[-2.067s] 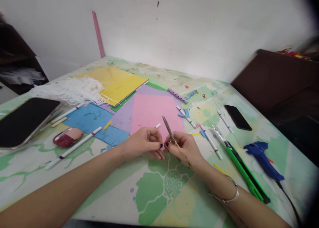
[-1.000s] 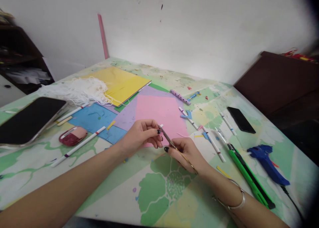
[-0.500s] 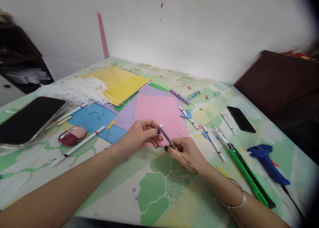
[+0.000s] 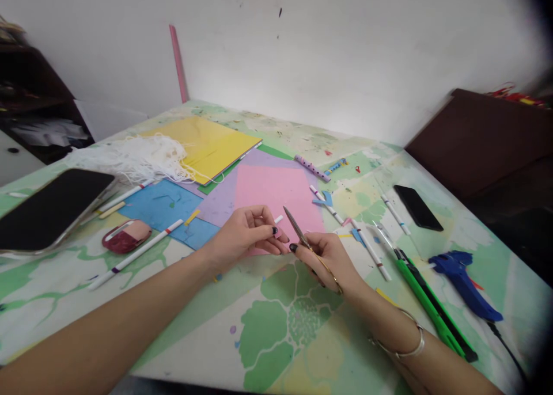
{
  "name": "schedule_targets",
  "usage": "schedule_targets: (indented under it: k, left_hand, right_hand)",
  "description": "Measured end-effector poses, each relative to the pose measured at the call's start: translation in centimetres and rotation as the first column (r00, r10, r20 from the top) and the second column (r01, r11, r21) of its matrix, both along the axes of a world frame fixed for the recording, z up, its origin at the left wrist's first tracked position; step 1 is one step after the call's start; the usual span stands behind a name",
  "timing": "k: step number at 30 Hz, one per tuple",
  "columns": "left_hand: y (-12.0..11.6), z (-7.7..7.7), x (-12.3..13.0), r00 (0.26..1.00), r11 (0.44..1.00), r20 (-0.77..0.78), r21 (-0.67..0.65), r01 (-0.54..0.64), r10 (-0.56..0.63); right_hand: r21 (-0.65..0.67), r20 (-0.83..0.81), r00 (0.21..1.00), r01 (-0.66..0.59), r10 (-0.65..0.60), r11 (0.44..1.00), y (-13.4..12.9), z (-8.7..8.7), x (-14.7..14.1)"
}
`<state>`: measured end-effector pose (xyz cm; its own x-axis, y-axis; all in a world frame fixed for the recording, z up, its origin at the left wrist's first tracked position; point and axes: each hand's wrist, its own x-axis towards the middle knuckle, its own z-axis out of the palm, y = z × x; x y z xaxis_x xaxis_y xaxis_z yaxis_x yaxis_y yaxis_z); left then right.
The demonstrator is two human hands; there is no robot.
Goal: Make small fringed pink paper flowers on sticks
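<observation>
Between the thumb and fingers of my left hand (image 4: 254, 231) is a small pink paper piece (image 4: 279, 234). A short white tip (image 4: 279, 219) sticks out just behind those fingers; what it belongs to is hidden. My right hand (image 4: 326, 262) is closed round gold-handled scissors (image 4: 298, 225), whose blades point up and to the left, a little apart from the paper piece. Under and beyond both hands lies a pink sheet (image 4: 272, 187) on top of a purple sheet (image 4: 220, 196).
At right lie a green box cutter (image 4: 425, 297), a blue glue gun (image 4: 466, 285) and a black phone (image 4: 417, 207). White sticks (image 4: 371, 248) are scattered about. To the left are a large phone (image 4: 56, 208), a maroon case (image 4: 126, 235), white yarn (image 4: 138, 156) and a yellow board (image 4: 207, 144).
The scissors have moved right, away from the fingers of my left hand, and their blades stand steeper. My left hand has stayed nearly in place, with the pink piece showing more plainly.
</observation>
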<state>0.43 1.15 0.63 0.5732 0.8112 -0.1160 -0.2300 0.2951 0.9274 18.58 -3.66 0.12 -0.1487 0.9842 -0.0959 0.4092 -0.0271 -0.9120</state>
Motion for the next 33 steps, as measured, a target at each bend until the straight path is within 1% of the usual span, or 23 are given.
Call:
schedule_targets:
  k: [2,4,6,9,12,17,21,26,28,31,33]
  left_hand:
    - [0.00,-0.09,0.04,1.000,1.000,-0.009,0.012,0.000,0.000]
    - [-0.02,-0.18,0.10,0.999,0.999,-0.030,0.021,0.029,-0.028]
    - [-0.06,-0.20,0.16,0.994,0.995,-0.064,0.031,0.090,-0.088]
    - [-0.10,-0.16,0.32,0.975,0.983,-0.147,0.048,0.176,-0.167]
    - [-0.06,-0.15,0.51,0.957,0.978,-0.222,0.051,0.200,-0.184]
    - [-0.05,-0.30,0.58,0.941,0.976,-0.280,0.054,0.212,-0.189]
    - [-0.20,-0.46,0.59,0.957,0.977,-0.243,0.103,0.186,-0.157]
    - [-0.35,-0.45,0.80,0.976,0.985,-0.209,0.147,0.091,-0.059]
    - [-0.41,-0.35,0.84,0.979,0.987,-0.202,0.146,0.061,-0.031]
    - [-0.56,-0.26,0.85,0.978,0.990,-0.209,0.137,0.023,0.006]
    - [-0.73,-0.33,0.89,0.975,0.991,-0.223,0.131,0.034,-0.004]
  right_hand:
    - [-0.024,-0.051,0.998,0.037,-0.038,0.999,0.00,0.10,-0.07]
    - [-0.052,-0.125,0.990,0.060,-0.066,0.997,-0.09,0.20,-0.18]
    - [-0.076,-0.204,0.976,0.060,-0.074,0.995,-0.25,0.27,-0.30]
    - [-0.101,-0.287,0.956,0.026,-0.055,0.994,-0.45,0.24,-0.49]
    - [-0.115,-0.291,0.955,0.020,-0.053,0.993,-0.46,0.06,-0.67]
    - [-0.144,-0.256,0.962,0.054,-0.090,0.988,-0.31,-0.12,-0.92]
    - [-0.145,-0.258,0.961,0.068,-0.104,0.987,-0.27,-0.19,-0.90]
    - [-0.154,-0.271,0.959,0.038,-0.080,0.987,-0.34,-0.18,-0.72]
    - [-0.157,-0.291,0.954,0.031,-0.076,0.987,-0.37,-0.07,-0.74]
    - [-0.166,-0.330,0.938,0.051,-0.105,0.985,-0.39,-0.03,-0.81]
    - [-0.144,-0.364,0.924,0.069,-0.117,0.987,-0.37,-0.16,-0.82]
